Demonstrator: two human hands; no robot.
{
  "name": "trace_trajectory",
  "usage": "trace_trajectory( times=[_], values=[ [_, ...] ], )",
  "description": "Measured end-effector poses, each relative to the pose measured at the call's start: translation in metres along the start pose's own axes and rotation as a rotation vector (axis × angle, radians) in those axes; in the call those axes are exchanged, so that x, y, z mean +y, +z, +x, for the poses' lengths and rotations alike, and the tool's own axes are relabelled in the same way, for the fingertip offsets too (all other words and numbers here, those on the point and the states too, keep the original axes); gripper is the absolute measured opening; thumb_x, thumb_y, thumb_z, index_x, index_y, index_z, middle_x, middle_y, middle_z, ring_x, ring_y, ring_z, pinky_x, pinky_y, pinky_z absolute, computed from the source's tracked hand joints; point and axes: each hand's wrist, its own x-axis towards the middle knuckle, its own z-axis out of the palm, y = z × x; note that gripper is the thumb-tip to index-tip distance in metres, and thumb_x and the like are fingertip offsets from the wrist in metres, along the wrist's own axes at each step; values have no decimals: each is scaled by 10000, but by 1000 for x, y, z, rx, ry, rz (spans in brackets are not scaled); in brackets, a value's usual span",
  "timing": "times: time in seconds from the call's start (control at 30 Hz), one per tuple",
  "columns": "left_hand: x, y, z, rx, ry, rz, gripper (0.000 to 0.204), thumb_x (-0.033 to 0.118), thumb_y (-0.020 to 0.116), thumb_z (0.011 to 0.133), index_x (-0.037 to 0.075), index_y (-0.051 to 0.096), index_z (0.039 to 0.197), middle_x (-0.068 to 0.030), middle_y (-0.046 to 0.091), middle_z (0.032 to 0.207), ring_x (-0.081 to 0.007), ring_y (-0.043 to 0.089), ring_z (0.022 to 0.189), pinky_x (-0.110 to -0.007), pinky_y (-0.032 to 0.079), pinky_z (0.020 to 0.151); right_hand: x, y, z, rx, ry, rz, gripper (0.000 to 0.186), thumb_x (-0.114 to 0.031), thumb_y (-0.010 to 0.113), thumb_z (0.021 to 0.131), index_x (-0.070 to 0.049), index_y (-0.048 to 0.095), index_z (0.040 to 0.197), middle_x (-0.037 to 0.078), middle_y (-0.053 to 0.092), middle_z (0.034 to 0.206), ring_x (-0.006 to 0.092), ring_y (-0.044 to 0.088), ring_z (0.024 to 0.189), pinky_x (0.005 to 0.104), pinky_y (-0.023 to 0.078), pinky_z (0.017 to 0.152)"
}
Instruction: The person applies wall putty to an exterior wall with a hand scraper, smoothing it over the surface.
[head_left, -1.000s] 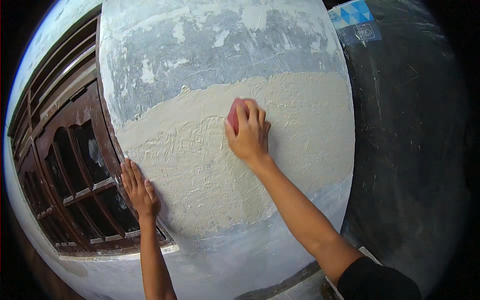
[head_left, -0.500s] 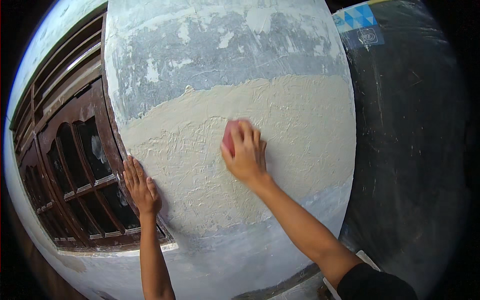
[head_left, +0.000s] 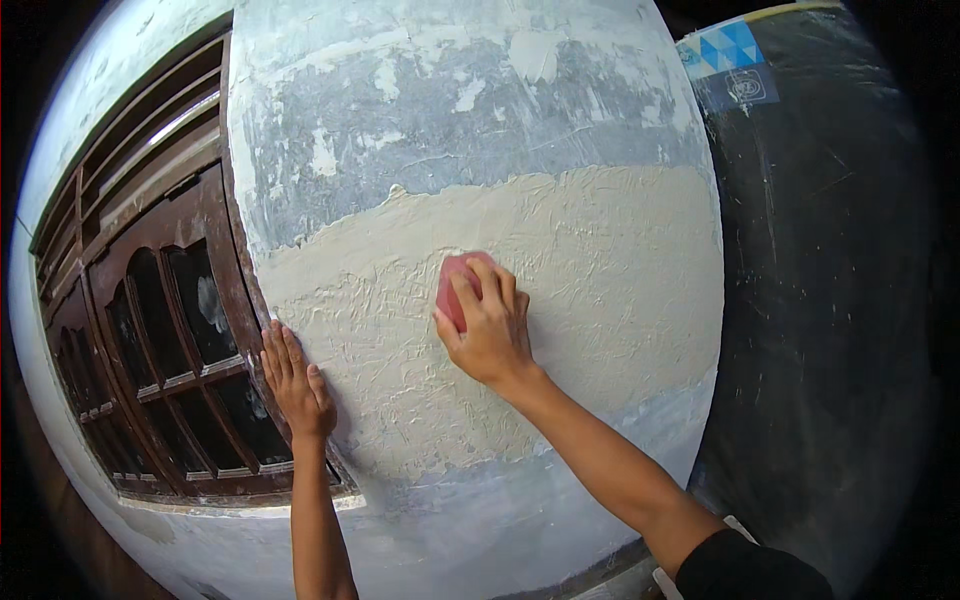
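My right hand (head_left: 485, 330) grips a pink, flat-faced block (head_left: 455, 300) against a cream, roughly textured band of coating (head_left: 610, 270) across the middle of the wall. The coated band lies between patchy grey-white areas (head_left: 460, 110) above and below. My left hand (head_left: 297, 385) lies flat on the wall at the edge of the brown wooden window frame (head_left: 240, 280), fingers stretched upward and holding nothing.
At the left is a brown wooden window (head_left: 165, 380) with dark panes and a slatted vent above, partly smudged white. Right of the wall stands a large dark, scuffed surface (head_left: 810, 320) with a blue-and-white patterned patch (head_left: 725, 50) at its top.
My right hand has moved down and a little left with the pink block. The whole view has shifted slightly down and right; my left hand stays at the frame's edge.
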Motion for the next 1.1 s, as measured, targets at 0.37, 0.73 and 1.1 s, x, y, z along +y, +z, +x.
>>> trace_trajectory(
  times=[0.37,0.73,1.1],
  values=[
    [5,-1,3,-4,-22,-7,635,296,272,1056,21,288,1628,-159,244,1713,-354,167,1598,-512,98,1282,-18,14,0,-73,-58,-66,545,-327,724,884,-43,581,1327,180,459,1440,412,410,1345,621,409,964],
    [6,-2,3,-2,-23,-9,638,307,268,1060,5,294,1621,-165,252,1708,-358,182,1593,-515,109,1280,25,-3,25,-16,32,-176,550,-324,720,894,-71,548,1350,192,473,1417,411,440,1316,607,415,965],
    [13,5,8,12,-9,-36,637,320,256,1064,12,299,1620,-169,256,1706,-354,189,1592,-512,113,1282,43,-18,54,122,38,-152,564,-298,746,868,-83,571,1359,189,505,1408,406,462,1288,596,431,949]
  ],
)
